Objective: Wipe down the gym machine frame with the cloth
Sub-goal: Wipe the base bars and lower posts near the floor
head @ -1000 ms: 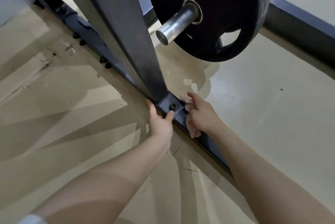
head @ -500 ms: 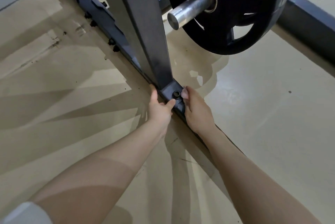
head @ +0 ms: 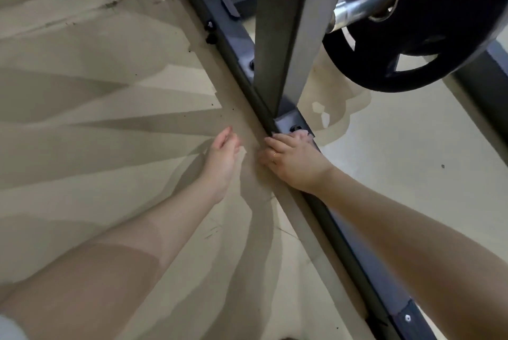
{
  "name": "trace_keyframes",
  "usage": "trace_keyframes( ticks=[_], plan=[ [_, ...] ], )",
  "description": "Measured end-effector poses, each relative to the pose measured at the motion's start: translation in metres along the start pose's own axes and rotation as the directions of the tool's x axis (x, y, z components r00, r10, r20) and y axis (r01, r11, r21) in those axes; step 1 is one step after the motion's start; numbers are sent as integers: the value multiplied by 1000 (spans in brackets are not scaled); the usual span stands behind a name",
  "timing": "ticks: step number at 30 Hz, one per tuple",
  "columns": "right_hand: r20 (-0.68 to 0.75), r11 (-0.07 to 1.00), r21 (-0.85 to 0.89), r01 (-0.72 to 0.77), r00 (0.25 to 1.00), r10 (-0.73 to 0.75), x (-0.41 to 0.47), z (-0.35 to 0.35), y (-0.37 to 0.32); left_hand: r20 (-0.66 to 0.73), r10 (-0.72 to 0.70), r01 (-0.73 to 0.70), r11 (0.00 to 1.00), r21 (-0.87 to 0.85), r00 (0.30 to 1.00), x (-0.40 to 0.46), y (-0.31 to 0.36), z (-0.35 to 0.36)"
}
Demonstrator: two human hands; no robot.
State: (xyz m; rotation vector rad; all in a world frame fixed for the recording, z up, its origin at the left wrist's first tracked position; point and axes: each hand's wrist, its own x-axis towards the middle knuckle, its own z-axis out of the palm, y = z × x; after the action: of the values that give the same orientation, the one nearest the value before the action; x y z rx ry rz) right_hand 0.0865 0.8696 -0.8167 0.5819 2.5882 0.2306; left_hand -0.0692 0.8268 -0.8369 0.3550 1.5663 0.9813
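Pale floor (head: 412, 174), frame rail running right across it.

The beige floor is streaked with long fanned shadows on the left, and there are dark specks and scuff marks (head: 110, 4) far left. The dark base rail (head: 346, 251) lies flat on it, going diagonally from far left to near right, bolts along its edge. A grey upright post (head: 286, 37) rises from the rail near the middle. Right of the post, a darker wet-looking patch (head: 338, 108) spreads on the floor.
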Motion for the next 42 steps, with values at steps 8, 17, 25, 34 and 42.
trace_keyframes(
  ticks=[8,17,25,34,42],
  plan=[
    [264,994,-55,95,961,-77,-19,25,-10,27,2,-3,999,49,1000,-7,-12,-20],
    [171,960,256,-110,983,67,-73,24,-26,95,-5,-4,996,93,995,-18,-11,8],
    [-163,886,446,-127,962,220,-95,28,-17,204,-19,-24,979,202,979,-16,-10,42],
    [216,58,894,-445,540,813,-52,31,-21,155,-98,69,981,184,983,-6,-3,75],
    [342,-146,814,-562,262,903,-35,21,-32,117,-114,99,987,125,987,0,3,78]
  ],
)
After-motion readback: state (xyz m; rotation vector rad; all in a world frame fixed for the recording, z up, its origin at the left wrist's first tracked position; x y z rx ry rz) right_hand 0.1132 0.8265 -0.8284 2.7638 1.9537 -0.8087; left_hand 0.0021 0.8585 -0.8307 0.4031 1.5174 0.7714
